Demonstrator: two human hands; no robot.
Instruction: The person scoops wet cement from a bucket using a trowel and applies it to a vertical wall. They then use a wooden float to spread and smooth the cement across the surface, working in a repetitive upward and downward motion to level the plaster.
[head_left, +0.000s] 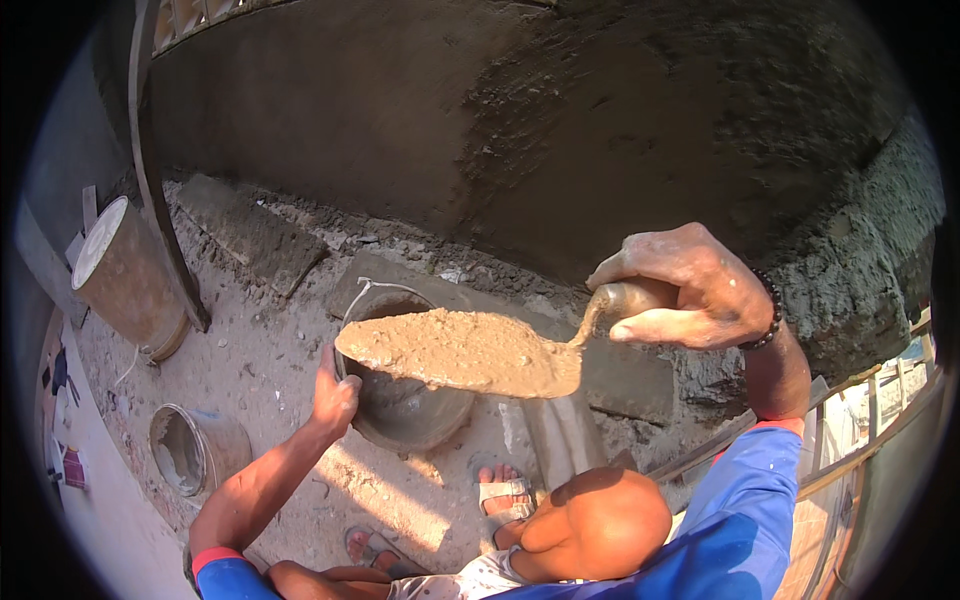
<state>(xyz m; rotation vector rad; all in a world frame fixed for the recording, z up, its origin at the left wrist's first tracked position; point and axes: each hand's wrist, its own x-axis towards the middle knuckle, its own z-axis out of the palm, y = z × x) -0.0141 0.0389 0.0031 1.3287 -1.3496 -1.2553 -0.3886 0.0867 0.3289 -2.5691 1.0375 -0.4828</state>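
My right hand (690, 290) is closed round the handle of a trowel (591, 318), held out level at chest front. Wet brown mortar (460, 350) covers the whole blade, which points to the left. Below the blade stands a bucket (410, 420) with a wire handle, its inside coated grey and partly hidden by the trowel. My left hand (335, 390) grips the bucket's left rim, fingers outside and thumb toward me. Beyond my hands rises a wall (600, 150) with dark wet plaster, smooth in places and rough in others.
A tall bucket (135, 280) leans at the left beside a wooden post (150, 180). Nearer lies a smaller mortar-smeared bucket (200, 450). Flat slabs (250, 230) and rubble line the wall's foot. Rough mortar covers a ledge (850, 270) at the right, above wooden rails (870, 430).
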